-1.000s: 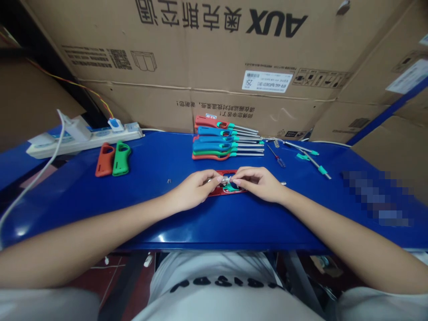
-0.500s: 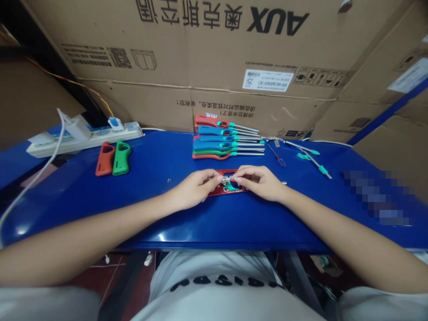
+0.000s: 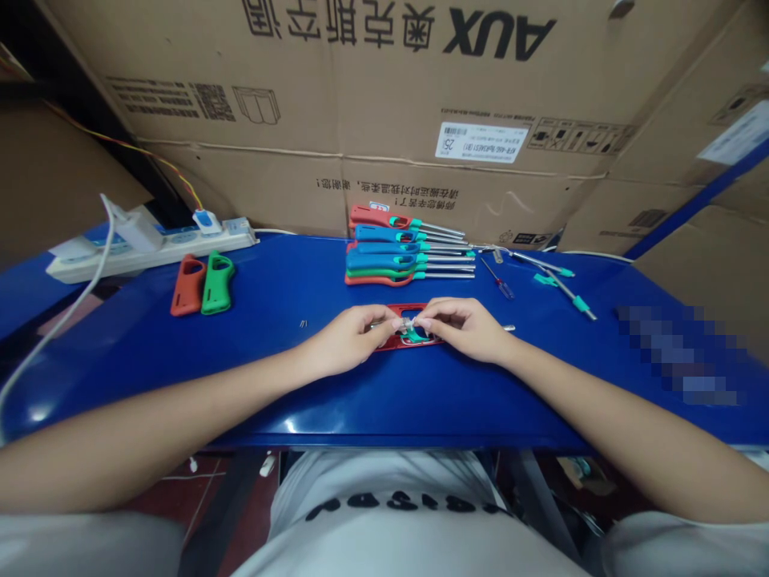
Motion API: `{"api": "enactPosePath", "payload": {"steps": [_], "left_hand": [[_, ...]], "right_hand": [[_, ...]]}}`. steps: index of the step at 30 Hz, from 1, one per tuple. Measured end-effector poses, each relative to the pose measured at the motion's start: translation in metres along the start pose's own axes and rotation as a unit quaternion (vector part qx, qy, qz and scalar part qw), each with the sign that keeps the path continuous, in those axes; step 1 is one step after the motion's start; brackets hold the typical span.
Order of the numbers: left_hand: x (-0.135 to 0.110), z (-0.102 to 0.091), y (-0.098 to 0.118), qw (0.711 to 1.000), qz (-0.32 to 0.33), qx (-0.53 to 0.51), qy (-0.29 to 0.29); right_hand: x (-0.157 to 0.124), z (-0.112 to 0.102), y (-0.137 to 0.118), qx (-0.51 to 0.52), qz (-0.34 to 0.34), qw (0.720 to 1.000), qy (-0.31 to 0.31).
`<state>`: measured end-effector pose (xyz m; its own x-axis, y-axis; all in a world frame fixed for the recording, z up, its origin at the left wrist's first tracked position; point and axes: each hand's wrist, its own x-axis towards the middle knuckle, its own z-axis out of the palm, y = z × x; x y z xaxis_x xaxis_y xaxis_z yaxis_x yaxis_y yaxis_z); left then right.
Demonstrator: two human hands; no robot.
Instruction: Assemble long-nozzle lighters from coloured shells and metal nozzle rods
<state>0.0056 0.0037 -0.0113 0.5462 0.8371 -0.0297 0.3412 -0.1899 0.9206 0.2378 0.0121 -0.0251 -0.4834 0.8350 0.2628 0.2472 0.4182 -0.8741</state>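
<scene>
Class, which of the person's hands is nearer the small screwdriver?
Right. The right hand is just in front of the screwdriver, slightly left; the left hand is farther off to its left.

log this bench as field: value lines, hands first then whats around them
left hand: fingers pinching a small part
right hand: fingertips at the same part, exact grip unclear
under hands: open red shell
behind hands: pile of lighters
far left: power strip, red handle, green handle
right of pile: screwdriver, metal tubes
surface: blue table
</scene>
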Motion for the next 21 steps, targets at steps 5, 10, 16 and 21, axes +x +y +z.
{"api": "enactPosePath", "payload": {"steps": [5, 10, 16, 21], "left_hand": [[0.0003, 0.0030, -0.0006, 1.000, 0.000, -0.003, 0.010], [-0.0006, 0.0068, 0.0028, 1.000, 0.006, 0.003, 0.027], [-0.0012, 0.0093, 0.0070, 0.999, 0.004, -0.014, 0.034], [0.0005, 0.0068, 0.0059, 0.999, -0.015, -0.029, 0.031]], "right_hand": [[-0.0007, 0.0005, 0.0009, -0.015, 0.012, 1.000, 0.001], [-0.0014, 0.0022, 0.0027, -0.029, 0.029, 0.999, 0.008], [0.0003, 0.0054, 0.0019, -0.019, 0.052, 0.998, 0.013], [0.0041, 0.0020, -0.0062, 0.058, 0.094, 0.994, 0.000]]}}
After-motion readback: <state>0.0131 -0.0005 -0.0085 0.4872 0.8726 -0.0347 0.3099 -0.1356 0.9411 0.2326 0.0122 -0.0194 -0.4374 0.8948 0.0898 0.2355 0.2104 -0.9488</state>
